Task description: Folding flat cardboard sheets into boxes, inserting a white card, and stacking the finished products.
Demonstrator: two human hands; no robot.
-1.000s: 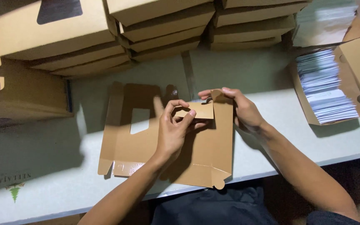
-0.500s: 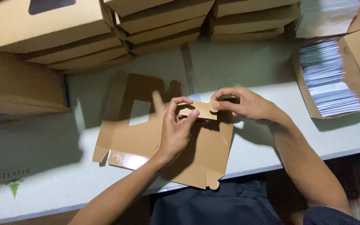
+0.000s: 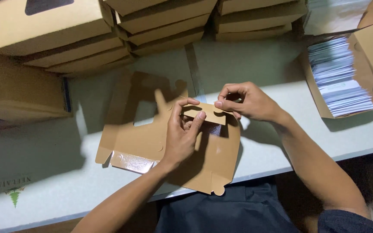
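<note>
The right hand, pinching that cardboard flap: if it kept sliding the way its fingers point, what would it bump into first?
Probably the left hand. The right hand points leftward along the flap, and the left fingers grip its other end. Depth looks similar.

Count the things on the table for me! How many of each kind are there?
Flat brown cardboard box blank, held at its flap by left hand and right hand: 1
Stacks of folded brown boxes at the back: 3
Open box of white sheets: 1
Brown box at left edge: 1
Total: 6, on a white table
</note>
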